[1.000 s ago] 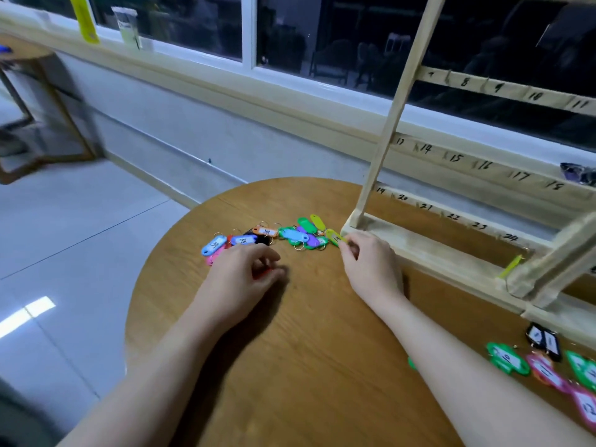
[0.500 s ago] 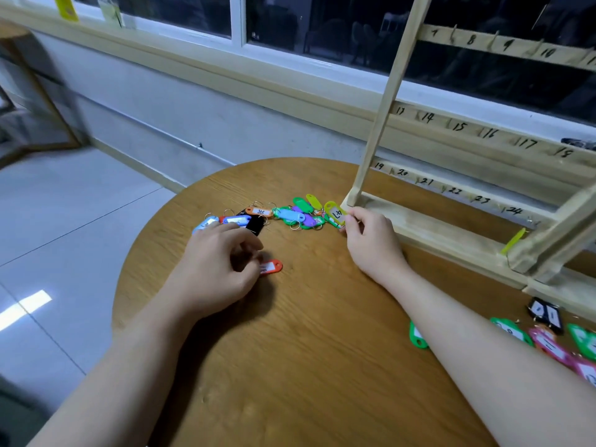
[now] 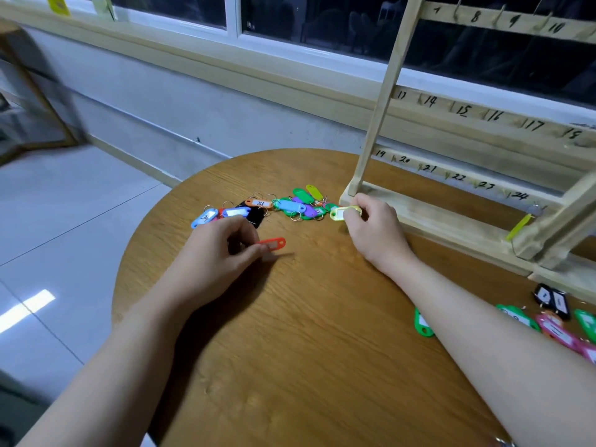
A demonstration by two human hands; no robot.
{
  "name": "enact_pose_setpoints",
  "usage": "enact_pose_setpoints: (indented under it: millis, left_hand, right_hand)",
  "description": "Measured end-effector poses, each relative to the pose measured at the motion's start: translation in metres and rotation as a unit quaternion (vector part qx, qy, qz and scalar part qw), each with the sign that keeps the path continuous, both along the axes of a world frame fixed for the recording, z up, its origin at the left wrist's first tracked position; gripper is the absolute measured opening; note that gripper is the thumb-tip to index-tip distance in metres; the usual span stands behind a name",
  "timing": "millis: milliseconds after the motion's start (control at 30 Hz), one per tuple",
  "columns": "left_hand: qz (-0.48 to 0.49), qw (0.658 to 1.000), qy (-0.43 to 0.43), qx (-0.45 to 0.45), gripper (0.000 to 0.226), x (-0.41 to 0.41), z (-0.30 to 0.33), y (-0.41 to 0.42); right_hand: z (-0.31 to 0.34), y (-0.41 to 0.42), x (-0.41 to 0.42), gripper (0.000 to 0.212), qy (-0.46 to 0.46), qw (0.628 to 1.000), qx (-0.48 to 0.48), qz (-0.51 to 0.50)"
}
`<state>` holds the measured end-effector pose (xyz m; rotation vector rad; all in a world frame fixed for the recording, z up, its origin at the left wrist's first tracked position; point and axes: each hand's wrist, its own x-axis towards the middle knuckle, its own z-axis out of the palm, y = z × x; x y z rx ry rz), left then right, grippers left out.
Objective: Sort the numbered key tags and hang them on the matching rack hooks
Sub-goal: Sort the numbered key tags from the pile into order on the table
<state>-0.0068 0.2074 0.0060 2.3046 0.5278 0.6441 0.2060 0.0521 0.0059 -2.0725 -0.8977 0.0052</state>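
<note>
Since a second ago the left hand (image 3: 213,259) has drawn a red tag (image 3: 272,244) out of the pile (image 3: 277,206) onto the bare desk (image 3: 306,366), pinching its end, while the right hand (image 3: 374,232), beside the rack (image 3: 458,217) base, grips a yellow tag (image 3: 338,212).

Round wooden table (image 3: 290,366), grain running left to right, edge curving at left and far side. Beyond the table: grey-white wall (image 3: 180,101) with a thin pipe (image 3: 167,132) running diagonally along it. Above the wall, a cream sill (image 3: 180,54) under a dark window (image 3: 322,21). Left of the table: pale tiled floor (image 3: 64,204), with a bright glare patch (image 3: 27,308). Far left of the table, a wooden frame (image 3: 42,104), blurred. Yellow strip (image 3: 58,4) on the window, top left.
</note>
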Motion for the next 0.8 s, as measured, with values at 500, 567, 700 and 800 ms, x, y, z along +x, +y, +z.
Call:
enact_pose_setpoints:
  millis: [500, 567, 700, 800]
  left_hand:
    - [-0.037, 0.997, 0.007, -0.066, 0.019, -0.003, 0.004, 0.003]
    - [-0.041, 0.995, 0.011, -0.085, 0.022, -0.003, 0.005, 0.004]
    - [-0.043, 0.992, 0.000, -0.121, 0.031, -0.001, 0.002, 0.007]
    - [-0.050, 0.994, 0.002, -0.100, 0.028, -0.001, 0.004, 0.004]
  right_hand:
    - [-0.009, 0.000, 0.007, 0.011, -0.014, 0.999, 0.029, 0.003]
    - [-0.009, 0.001, 0.006, 0.015, -0.009, 0.999, 0.044, -0.009]
    - [-0.004, -0.006, 0.001, 0.022, -0.009, 0.998, 0.066, -0.020]
    - [0.005, -0.024, -0.007, 0.028, 0.005, 0.996, 0.085, -0.012]
